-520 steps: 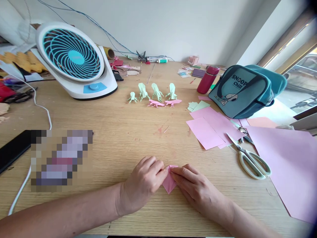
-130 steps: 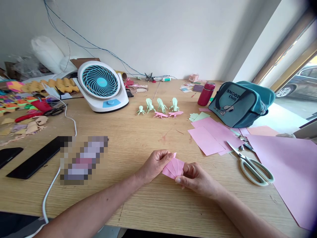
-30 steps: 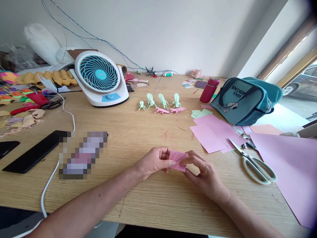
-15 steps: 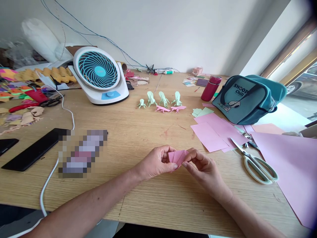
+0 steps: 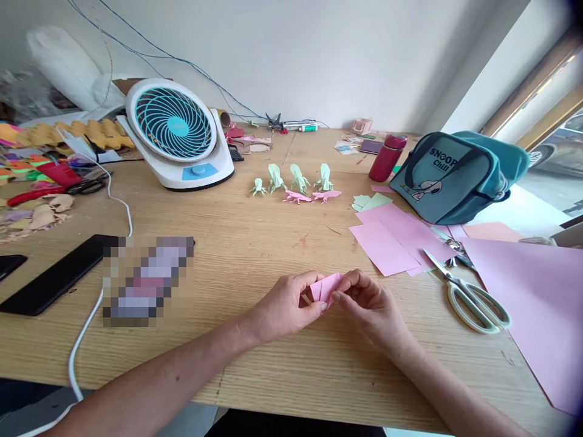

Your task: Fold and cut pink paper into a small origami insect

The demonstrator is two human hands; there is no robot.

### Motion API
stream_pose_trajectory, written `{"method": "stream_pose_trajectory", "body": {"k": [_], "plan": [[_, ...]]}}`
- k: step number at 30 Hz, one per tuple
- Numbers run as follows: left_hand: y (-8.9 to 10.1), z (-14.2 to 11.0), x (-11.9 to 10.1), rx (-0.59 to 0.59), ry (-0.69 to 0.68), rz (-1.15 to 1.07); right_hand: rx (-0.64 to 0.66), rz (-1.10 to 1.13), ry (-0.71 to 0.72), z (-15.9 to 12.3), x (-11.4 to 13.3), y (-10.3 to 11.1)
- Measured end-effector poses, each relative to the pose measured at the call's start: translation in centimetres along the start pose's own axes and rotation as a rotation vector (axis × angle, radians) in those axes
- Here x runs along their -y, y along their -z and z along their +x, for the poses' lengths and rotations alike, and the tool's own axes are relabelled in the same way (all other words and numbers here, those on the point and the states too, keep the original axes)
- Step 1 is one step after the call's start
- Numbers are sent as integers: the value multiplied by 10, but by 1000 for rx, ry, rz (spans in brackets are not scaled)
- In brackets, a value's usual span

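The near edge of the bench (image 5: 255, 243) ran across just in front of the person, beneath both forearms. From where I stood, a broad stretch of wood lay between the hands and the row of green figures (image 5: 299, 177) farther off, with two pink figures (image 5: 326, 195) on their near side. To the left, room ran as far as a pixelated patch (image 5: 146, 279) and a white cable (image 5: 86, 328); to the right it was tighter, bounded by pink sheets (image 5: 387, 246) and scissors (image 5: 449, 275), whose blades pointed far and left.

The left forearm slanted in from the near left, the right from the near right, and both wrists angled inward. The left hand (image 5: 285, 306) gripped a folded pink paper (image 5: 322, 288), thumb on its near side and fingers curled behind. The right hand (image 5: 371, 306) pinched its right side between thumb and bent forefinger.

The paper sat between the hands, over the near middle of the bench. Its broad edge faced far, climbing to a corner at the far right, and it narrowed toward the near side. Fingers covered both sides, so I couldn't tell its long axis for certain.
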State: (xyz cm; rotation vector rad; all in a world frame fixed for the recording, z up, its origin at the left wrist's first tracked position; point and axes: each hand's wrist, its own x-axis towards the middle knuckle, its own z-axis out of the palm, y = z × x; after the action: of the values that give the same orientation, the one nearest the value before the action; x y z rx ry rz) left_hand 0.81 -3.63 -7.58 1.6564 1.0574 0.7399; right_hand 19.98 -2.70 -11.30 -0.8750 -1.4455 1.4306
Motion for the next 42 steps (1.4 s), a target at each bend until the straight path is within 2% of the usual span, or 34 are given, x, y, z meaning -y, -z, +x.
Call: {"method": "stream_pose_trajectory", "body": {"k": [4, 11, 19, 23, 28, 33, 38, 42], "plan": [[-3, -2, 0, -37, 28, 47, -56, -46, -19, -1, -1, -1], [-9, -1, 6, -138, 41, 67, -66, -80, 10, -1, 2, -4], [-10, 4, 19, -79, 90, -140, -102, -38, 22, -1, 0, -4], [-13, 5, 23, -84, 91, -188, -103, -21, 18, -1, -3, -4], [-13, 5, 20, -89, 90, -186, -95, 13, 0, 0, -1, -5], [-10, 8, 17, -75, 169, -256, -55, 87, -42, 2, 2, -6], [-7, 8, 13, -54, 195, -330, 14, 32, -105, 3, 1, -4], [-6, 8, 15, -17, 176, -302, 13, 27, -118, 3, 1, -4]]}}
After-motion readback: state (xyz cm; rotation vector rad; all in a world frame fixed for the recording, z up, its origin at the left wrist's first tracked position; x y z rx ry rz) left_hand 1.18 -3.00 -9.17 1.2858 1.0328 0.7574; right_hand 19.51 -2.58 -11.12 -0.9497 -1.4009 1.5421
